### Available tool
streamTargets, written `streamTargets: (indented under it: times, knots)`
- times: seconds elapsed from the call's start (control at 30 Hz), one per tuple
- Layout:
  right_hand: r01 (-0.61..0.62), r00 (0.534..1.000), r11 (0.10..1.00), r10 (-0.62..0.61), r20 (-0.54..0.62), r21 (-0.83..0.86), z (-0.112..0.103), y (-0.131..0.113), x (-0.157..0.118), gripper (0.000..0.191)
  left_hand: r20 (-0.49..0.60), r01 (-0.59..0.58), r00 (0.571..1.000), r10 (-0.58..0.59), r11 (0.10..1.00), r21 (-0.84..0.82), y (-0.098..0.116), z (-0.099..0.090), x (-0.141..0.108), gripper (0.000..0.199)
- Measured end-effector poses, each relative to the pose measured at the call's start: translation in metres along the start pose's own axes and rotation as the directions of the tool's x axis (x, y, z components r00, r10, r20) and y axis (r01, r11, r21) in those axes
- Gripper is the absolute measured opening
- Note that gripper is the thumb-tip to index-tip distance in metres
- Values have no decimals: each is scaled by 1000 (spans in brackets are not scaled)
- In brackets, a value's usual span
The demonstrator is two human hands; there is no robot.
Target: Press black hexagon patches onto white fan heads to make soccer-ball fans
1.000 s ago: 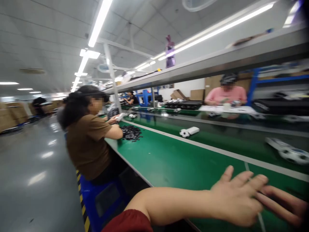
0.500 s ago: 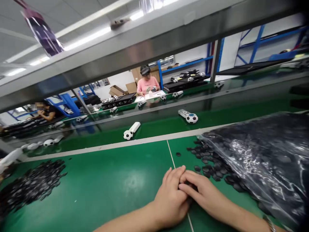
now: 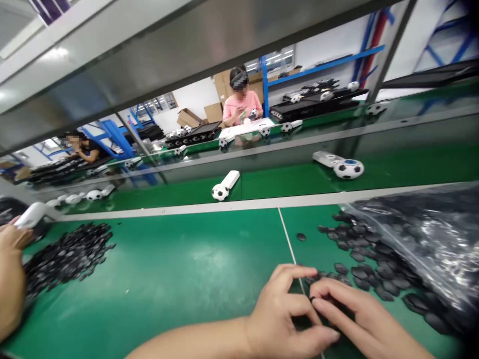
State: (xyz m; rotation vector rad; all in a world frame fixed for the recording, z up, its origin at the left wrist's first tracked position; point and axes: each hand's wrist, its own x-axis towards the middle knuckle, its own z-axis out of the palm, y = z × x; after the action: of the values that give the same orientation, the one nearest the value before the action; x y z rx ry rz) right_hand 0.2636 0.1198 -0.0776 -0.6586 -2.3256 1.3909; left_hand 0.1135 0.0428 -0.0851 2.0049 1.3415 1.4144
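My left hand (image 3: 290,314) is over the green table (image 3: 179,274) with its fingers curved and apart, nothing visible in them. Beside it on the right, my right hand (image 3: 359,311) pinches a small black piece (image 3: 312,299) between thumb and forefinger, mostly hidden by the fingertips. Loose black pieces (image 3: 361,244) lie just beyond and right of my hands, partly under a clear plastic bag (image 3: 441,234) full of more of them. One single black piece (image 3: 301,237) lies apart near the white line on the table.
A dark pile of black pieces (image 3: 71,254) lies at left, near another person's arm (image 3: 11,279) holding a white part. White football-patterned parts (image 3: 220,191) (image 3: 348,168) lie on the green belt (image 3: 269,184) beyond a pale rail. People sit across the belt under a metal beam.
My hands were clasped together; now they have drawn apart, and the left fingers have spread. The view has shifted, and another person's arm shows more at the left.
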Motion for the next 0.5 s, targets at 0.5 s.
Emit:
streamTargets:
  times: [0.5]
  knots:
    - [-144,976,989,138,168,21,-3,-1,-2,34,69,85,993,-97,985,153,-4,-2,0,65]
